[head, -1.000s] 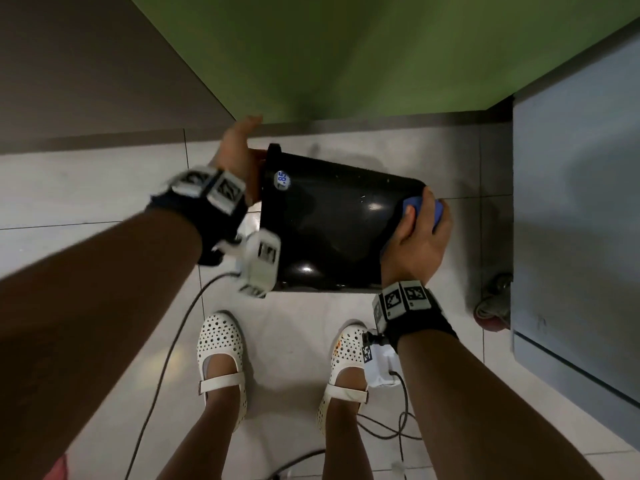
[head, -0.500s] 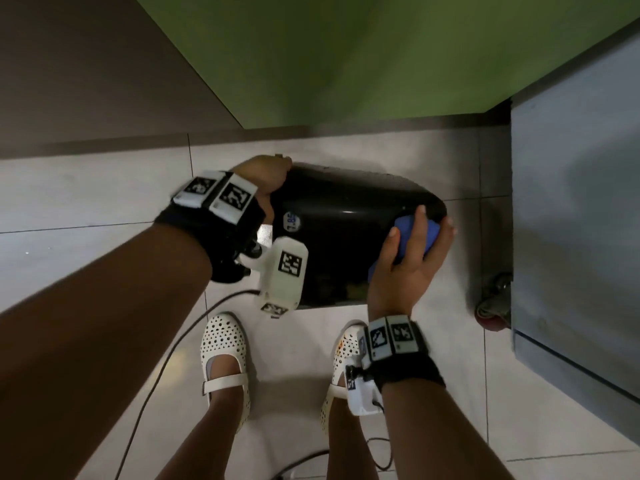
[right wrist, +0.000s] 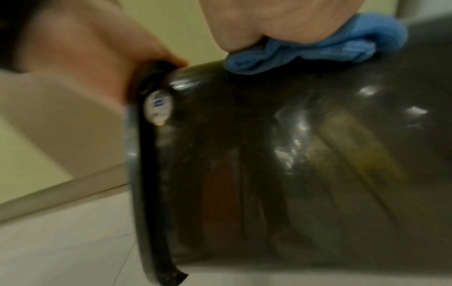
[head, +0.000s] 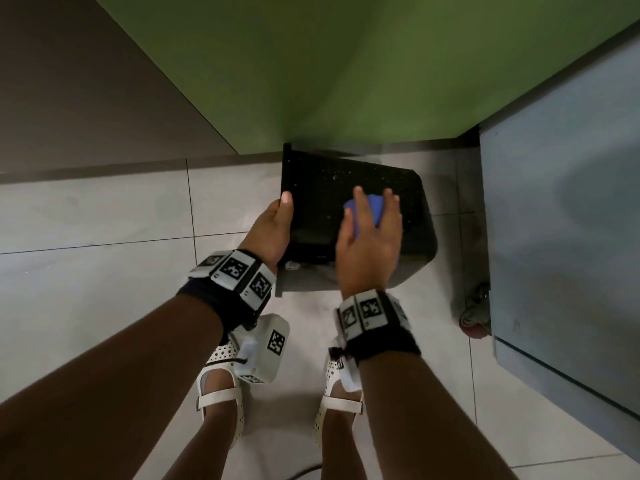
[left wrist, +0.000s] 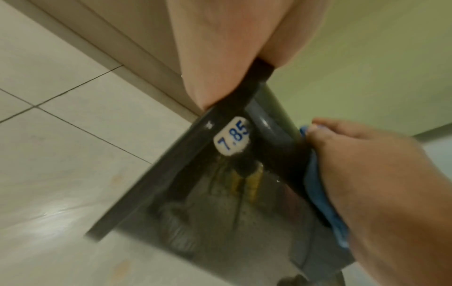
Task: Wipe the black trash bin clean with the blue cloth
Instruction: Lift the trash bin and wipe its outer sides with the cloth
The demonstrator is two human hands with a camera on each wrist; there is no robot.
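Bare forearms, each with a black wrist strap (head: 214, 299) carrying white blocks printed with black square markers. White camera box (head: 266, 348) hanging under the left wrist. White perforated strap shoes (head: 221, 386) on both feet.

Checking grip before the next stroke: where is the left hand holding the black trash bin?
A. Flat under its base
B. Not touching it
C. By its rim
C: the left hand grips the rim of the black trash bin, while the right hand presses the blue cloth on its side.
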